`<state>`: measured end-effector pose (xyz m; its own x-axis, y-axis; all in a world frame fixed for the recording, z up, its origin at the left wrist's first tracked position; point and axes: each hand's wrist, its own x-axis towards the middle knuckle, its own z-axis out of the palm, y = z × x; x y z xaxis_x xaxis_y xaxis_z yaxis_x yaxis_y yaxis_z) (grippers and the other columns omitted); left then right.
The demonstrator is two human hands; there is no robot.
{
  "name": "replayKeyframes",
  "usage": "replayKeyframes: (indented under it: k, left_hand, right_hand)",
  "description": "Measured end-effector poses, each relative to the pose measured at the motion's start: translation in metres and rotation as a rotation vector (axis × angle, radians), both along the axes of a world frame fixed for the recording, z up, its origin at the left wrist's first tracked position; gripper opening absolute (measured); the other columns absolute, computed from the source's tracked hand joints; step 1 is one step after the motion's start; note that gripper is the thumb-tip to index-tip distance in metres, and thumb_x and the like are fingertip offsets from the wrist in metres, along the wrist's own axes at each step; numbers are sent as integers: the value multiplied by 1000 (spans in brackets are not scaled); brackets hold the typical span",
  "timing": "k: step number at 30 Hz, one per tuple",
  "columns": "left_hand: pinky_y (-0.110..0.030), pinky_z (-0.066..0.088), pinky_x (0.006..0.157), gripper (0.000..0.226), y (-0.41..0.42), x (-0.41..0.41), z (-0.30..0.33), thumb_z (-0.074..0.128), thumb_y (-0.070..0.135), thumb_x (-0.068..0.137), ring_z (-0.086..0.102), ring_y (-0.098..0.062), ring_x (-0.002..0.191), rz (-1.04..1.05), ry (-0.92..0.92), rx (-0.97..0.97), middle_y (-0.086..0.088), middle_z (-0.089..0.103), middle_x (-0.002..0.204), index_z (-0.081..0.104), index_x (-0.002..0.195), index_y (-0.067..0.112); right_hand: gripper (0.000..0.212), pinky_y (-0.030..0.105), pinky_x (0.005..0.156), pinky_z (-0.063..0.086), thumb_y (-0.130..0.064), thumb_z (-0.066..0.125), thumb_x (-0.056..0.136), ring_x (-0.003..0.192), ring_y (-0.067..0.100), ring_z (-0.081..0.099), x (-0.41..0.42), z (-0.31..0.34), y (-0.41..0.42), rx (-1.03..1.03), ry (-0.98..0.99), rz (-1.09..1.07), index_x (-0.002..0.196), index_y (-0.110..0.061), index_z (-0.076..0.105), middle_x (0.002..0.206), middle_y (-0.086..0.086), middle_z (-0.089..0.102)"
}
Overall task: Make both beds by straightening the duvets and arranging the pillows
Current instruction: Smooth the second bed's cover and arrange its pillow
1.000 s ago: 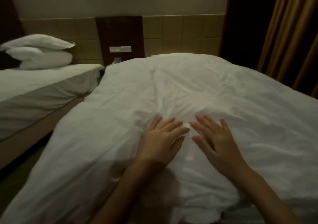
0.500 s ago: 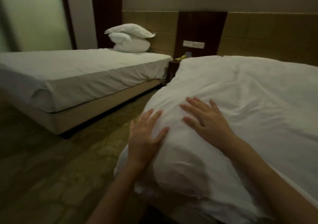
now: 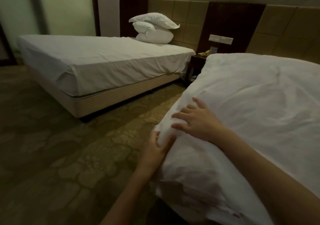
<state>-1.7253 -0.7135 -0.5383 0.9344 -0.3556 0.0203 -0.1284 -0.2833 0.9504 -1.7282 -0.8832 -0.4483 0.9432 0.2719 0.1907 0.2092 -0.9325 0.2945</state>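
duvet (image 3: 251,103): big white one, spread over the near bed on the right, its corner bulging over the bed's edge closest to the floor

left hand (image 3: 156,149): cupped around that overhanging corner from the floor side, thumb and fingers curled into the cloth, so it's holding the duvet

right hand (image 3: 195,121): flat on top just beside the corner, fingers spread wide and straight, pressing down, not gripping anything

feel: looks puffy and soft, pretty light for its size I'd guess, and floppy, so it'll sag wherever you don't support it

grab spot: honestly the corner and the long edge hem are the best bet; pinching the middle would just bunch it into wrinkles

slip risk: smooth cotton cover, probably slides over the sheet easily, so small tugs

pillows (image 3: 154,29): two stacked at the head of the far bed (image 3: 97,58), well apart from the hands, and that bed shows no duvet
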Motion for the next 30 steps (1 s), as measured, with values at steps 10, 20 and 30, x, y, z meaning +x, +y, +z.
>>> replayKeyframes:
  k: [10, 20, 30]
  left_hand:
    - [-43, 50, 88, 80, -17, -25, -42, 40, 90, 57, 54, -13, 104, 28, -24, -59, 7, 53, 115, 47, 115, 35]
    - [-40, 50, 93, 103, -21, -28, -41, 53, 89, 39, 50, -14, 105, 101, 151, -160, 4, 40, 124, 32, 125, 38]
    - [-25, 47, 81, 61, -16, -35, -27, 62, 80, 54, 47, 16, 76, 107, 60, -252, 29, 46, 89, 38, 99, 46]
  right_hand:
    - [70, 34, 86, 23, -63, 11, 95, 76, 15, 57, -5, -28, -29, 130, -303, 177, 86, -32, 73, 74, -11, 62]
    - [61, 36, 93, 30, -48, 27, 100, 82, 19, 55, -4, -25, -28, 176, -428, 242, 71, -18, 72, 81, -1, 64]
    - [78, 30, 96, 28, -60, 4, 97, 76, 16, 63, 16, -27, -17, 28, -266, 224, 69, -23, 67, 71, -8, 67]
